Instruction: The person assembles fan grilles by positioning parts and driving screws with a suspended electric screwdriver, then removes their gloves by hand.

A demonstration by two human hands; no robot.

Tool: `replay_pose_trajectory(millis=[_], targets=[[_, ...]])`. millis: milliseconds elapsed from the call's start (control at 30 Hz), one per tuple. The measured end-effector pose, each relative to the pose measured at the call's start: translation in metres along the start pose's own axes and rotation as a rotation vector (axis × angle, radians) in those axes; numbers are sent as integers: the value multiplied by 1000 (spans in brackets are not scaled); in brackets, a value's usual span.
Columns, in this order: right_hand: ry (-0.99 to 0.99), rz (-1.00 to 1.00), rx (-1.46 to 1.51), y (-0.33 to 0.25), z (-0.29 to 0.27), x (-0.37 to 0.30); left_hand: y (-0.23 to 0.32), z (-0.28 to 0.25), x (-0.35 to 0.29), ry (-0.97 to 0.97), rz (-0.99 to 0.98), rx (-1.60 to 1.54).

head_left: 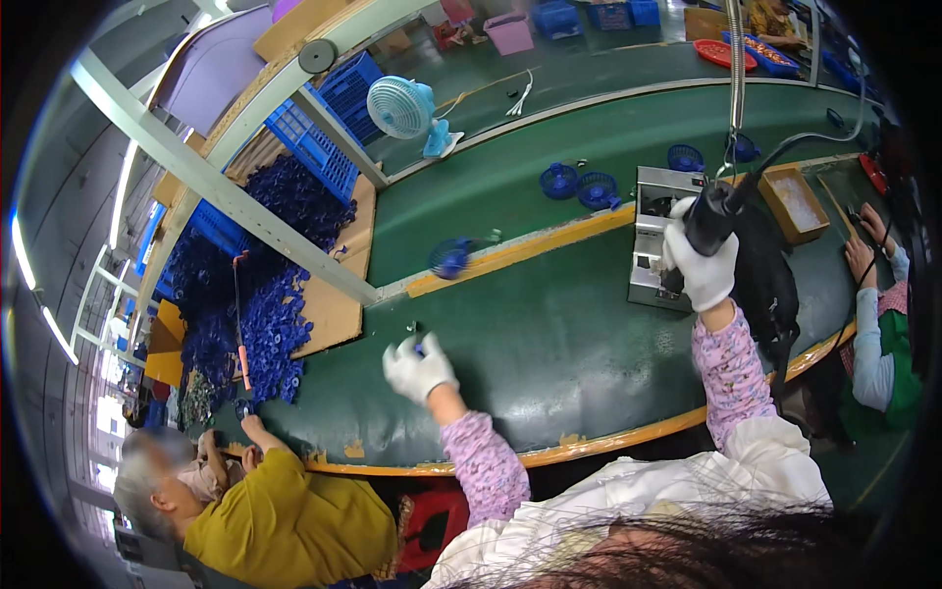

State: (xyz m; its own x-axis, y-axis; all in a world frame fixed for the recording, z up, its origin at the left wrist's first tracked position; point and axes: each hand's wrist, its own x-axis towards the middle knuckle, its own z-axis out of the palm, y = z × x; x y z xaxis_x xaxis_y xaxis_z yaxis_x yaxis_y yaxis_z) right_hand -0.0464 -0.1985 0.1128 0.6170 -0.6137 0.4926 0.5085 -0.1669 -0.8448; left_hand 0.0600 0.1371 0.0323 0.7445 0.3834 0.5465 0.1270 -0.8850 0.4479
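Observation:
My right hand (703, 263), in a white glove, is wrapped round a black electric screwdriver (708, 222) that hangs from a coiled metal spring (736, 79). Its lower end is over a silver metal fixture (659, 236) on the green bench; the tip is hidden behind my glove. My left hand (420, 369), gloved in white too, is above the bench to the left, its fingers curled. A small bit of blue shows at the fingertips, with a tiny pale piece just beyond; I cannot make out what it is. A blue round fan housing (451, 258), blurred, lies beyond my left hand.
Blue fan housings (559, 182) sit along the green belt (442, 211) behind a yellow-edged rail. Blue parts (280, 324) are heaped at left, near a co-worker in a mustard top (285, 520). A light-blue fan (402, 108) and cardboard box (793, 204) stand farther off. Another person's hands (863, 250) work at right.

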Motion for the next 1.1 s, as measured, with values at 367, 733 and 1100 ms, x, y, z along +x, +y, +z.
replay_pose_trajectory(millis=[367, 733, 1100], targets=[[-91, -117, -113, 3, 4, -7, 2, -11, -52, -697, 365, -198], [-138, 110, 85, -1, 4, -37, 134, 4, -120, -1069, 900, -393], [-131, 54, -55, 31, 3, -57, 128, 4, -130, -1008, 910, -400]])
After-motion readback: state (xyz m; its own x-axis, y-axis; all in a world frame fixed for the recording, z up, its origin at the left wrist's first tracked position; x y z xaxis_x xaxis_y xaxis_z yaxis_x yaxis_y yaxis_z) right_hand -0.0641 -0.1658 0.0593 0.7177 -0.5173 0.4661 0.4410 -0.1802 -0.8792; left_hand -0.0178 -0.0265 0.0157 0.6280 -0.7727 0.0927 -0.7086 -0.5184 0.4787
